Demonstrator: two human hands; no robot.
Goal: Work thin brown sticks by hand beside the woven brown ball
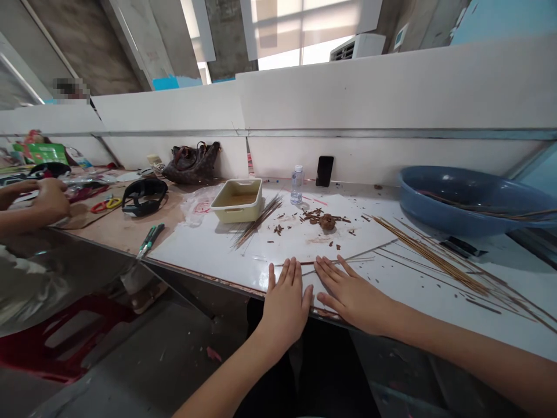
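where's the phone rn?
Head view, centre: the phone stands leaning on the white partition at the back of the table, just right of the small bottle, behind the brown clump.

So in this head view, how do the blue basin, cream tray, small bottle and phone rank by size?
1. blue basin, clearly largest
2. cream tray
3. small bottle and phone: these look about alike, too close to rank

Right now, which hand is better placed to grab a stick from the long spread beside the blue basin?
Probably the right hand: it lies flat, empty, on the side of the long sticks. The left hand would have to cross over it.
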